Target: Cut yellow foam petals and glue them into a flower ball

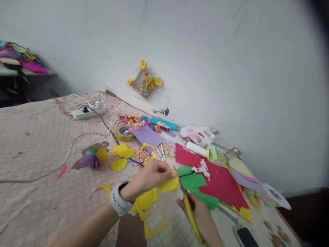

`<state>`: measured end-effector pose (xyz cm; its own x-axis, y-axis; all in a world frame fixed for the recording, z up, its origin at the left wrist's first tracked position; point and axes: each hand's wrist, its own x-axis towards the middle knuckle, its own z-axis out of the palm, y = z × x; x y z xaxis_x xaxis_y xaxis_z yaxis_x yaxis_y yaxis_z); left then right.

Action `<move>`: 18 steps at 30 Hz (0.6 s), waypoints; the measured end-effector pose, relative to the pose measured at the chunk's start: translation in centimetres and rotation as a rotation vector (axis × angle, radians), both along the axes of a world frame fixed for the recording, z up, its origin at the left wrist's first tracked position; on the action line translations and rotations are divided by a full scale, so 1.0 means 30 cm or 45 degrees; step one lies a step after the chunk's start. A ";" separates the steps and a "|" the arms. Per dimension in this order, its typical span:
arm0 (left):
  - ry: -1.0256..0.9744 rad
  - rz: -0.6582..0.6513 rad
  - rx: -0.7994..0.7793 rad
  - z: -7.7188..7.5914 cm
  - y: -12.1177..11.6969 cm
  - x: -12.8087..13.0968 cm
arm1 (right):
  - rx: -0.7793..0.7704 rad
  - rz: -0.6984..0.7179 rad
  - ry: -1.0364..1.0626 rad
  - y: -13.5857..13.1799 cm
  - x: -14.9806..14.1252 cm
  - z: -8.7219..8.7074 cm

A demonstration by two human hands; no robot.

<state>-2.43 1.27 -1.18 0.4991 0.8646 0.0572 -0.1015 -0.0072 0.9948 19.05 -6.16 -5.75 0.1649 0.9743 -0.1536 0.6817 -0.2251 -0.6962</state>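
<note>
Head view — left hand [149,176] pinching a yellow paper circle [168,181], right hand [199,219] gripping yellow-handled scissors [191,216]

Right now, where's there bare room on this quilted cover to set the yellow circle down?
Quilted cover shows bare between the power strip and white cable, left of the paper flower. It's crowded around the red card and purple sheet.

Soft, even light leaves the left hand [150,176] sharp; the upper-right corner darkens [317,13].
</note>
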 end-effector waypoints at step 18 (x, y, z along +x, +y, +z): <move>0.785 0.794 0.191 -0.317 0.122 -0.276 | -0.227 0.415 -0.380 -0.085 0.068 -0.110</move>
